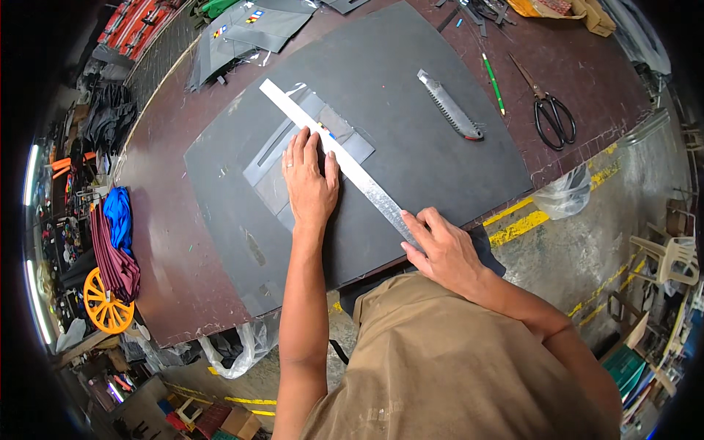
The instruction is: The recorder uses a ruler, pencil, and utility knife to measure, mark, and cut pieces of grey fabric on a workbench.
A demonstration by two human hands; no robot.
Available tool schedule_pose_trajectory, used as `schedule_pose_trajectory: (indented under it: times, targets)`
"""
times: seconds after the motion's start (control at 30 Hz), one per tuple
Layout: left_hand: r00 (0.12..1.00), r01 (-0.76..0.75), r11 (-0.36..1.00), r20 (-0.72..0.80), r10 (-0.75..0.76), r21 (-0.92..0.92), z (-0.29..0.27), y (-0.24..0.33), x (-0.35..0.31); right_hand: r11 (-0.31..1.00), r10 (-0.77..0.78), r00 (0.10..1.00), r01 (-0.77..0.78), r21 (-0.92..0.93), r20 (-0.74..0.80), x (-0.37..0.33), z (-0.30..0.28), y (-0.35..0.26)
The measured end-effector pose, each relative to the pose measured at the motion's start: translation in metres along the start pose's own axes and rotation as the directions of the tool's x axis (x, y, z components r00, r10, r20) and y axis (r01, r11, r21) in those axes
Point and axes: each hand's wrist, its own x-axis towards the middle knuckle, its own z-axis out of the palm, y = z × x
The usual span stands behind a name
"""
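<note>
A long metal ruler (367, 188) lies slantwise over a flat grey fabric piece (270, 183) with a slot in it and a small coloured tag. Both rest on a dark cutting mat (418, 191). My left hand (312, 180) is spread flat on the piece, its fingertips at the ruler's edge. At the ruler's near end, my right hand (444, 249) has thumb and fingers closed around it. To the right of the ruler, a grey utility knife (451, 106) sits on the mat, apart from both hands.
A green pencil (493, 84) and black-handled scissors (550, 114) lie on the brown table (165, 242) beyond the mat's right edge. Stacked grey pieces (253, 33) are at the far left, dark scraps (480, 15) at the far right. A plastic bag (565, 192) hangs beside the table edge.
</note>
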Motion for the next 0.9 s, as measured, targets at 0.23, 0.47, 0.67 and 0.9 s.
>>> schedule_pose_trajectory:
  times: [0.23,0.47,0.67,0.9]
  targets:
    - [1.000,0.009,1.000,0.007,-0.009,0.002,-0.0009,-0.0016,0.0006,1.000,-0.011,1.000,0.011,0.008,-0.013,0.0011,0.0027,0.0027]
    - [1.000,0.003,1.000,0.003,-0.003,0.006,-0.0028,-0.0061,0.0011,1.000,-0.005,1.000,0.005,0.009,0.000,0.0034,0.0035,-0.0004]
    - [1.000,0.003,1.000,0.006,-0.003,-0.004,0.0000,-0.0050,-0.0015,1.000,-0.001,1.000,0.001,0.007,-0.008,0.0012,0.0040,-0.0017]
    - [1.000,-0.006,1.000,-0.003,0.006,0.011,0.0002,-0.0089,-0.0004,1.000,0.005,1.000,-0.005,0.002,0.008,0.0041,0.0039,-0.0032]
